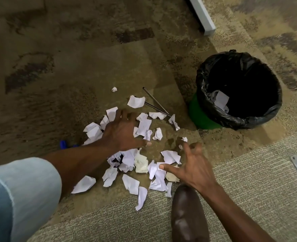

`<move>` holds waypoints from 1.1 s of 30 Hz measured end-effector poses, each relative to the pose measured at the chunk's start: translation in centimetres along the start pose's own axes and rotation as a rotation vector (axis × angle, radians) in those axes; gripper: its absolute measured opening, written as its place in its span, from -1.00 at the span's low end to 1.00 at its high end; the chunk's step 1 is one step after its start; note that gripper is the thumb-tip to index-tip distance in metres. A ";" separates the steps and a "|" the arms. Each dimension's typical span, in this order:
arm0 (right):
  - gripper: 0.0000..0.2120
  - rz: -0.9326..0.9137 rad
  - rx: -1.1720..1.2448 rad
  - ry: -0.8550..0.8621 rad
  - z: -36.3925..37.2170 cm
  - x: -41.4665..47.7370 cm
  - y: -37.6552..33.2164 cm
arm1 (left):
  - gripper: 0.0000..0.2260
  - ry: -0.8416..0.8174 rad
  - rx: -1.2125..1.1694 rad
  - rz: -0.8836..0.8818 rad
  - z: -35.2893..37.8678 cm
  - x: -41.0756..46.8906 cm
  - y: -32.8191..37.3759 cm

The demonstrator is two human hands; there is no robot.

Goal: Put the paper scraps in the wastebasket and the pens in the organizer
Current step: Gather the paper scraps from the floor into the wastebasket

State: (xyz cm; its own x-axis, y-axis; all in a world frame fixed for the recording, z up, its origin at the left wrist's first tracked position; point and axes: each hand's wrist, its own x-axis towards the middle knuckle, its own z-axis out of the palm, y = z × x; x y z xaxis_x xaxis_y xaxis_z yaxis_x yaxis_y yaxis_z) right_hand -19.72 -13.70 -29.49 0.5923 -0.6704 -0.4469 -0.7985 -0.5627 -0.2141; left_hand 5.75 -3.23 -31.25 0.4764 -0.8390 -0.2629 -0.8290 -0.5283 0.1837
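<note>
The scraps lie scattered on the carpet in a loose patch, white torn and crumpled pieces with 2 cream-coloured ones among them; 1 small crumpled ball sits apart at the far edge. The left hand is over the far-left part of the patch, palm down, fingers spread apart and reaching across several pieces; whether it presses on them cannot be told. The right hand is at the near-right edge of the patch, fingers splayed and slightly curled, thumb extended over a white piece, nothing clamped in it. The bin, green with a black liner folded over the rim, stands upright on the carpet to the right of the patch, near it but not touching any piece; 1 white piece lies inside against the liner wall. 2 thin dark pens lie crossed on the carpet between the patch and the bin, one partly under a scrap. A blue object shows at the left behind the left forearm, mostly hidden. A brown shoe rests on the carpet below the right hand. A grey leg of furniture stands at the top.
</note>
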 end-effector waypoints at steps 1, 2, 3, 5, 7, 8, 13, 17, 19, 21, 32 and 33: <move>0.25 -0.004 -0.015 -0.005 0.7 0.1 0.1 | 0.11 -0.031 0.038 -0.006 0.6 -0.3 -0.1; 0.26 -0.012 -0.019 -0.010 1.4 0.2 0.0 | 0.13 -0.056 0.080 -0.007 1.1 -0.5 0.1; 0.25 -0.022 -0.020 -0.016 1.9 0.4 -0.1 | 0.14 -0.070 0.118 -0.004 1.5 -0.6 0.3; 0.18 -0.048 -0.023 -0.022 2.7 0.8 -0.7 | 0.14 -0.065 0.152 0.006 2.1 -0.8 1.0; 0.07 -0.079 -0.004 -0.012 3.2 1.4 -1.4 | 0.11 -0.048 0.145 0.010 2.4 -0.7 1.7; 0.00 -0.098 0.005 -0.014 3.4 1.6 -1.8 | 0.07 -0.046 0.128 0.006 2.5 -0.6 2.0; -0.39 -0.212 0.004 -0.003 4.4 2.2 -2.9 | -0.32 0.016 0.112 0.044 3.0 -0.5 3.2; -0.70 -0.295 0.103 0.059 4.9 2.3 -3.0 | -0.40 0.001 0.037 0.042 3.0 -0.8 3.5; -0.75 -0.296 0.137 0.074 5.1 2.6 -3.0 | -0.46 0.026 -0.043 0.046 3.2 -0.8 3.4; -0.79 -0.268 0.188 0.086 5.2 3.1 -2.8 | -0.54 0.067 -0.161 0.027 3.3 -0.8 3.2; -0.89 -0.183 0.407 0.226 0.5 2.6 -2.0 | -0.95 0.160 -0.287 -0.003 -1.7 0.1 2.8; -0.88 -0.182 0.411 0.244 -0.7 2.5 -2.2 | -0.94 0.171 -0.301 0.014 -3.0 0.3 3.2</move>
State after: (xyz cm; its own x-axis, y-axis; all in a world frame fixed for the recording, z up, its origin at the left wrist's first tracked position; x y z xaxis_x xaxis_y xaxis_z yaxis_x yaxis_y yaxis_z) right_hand -16.43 -14.45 -29.50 0.6941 -0.7007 -0.1652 -0.6276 -0.4765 -0.6157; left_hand 4.12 -5.53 -27.84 0.5291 -0.8426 -0.1005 -0.7240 -0.5100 0.4645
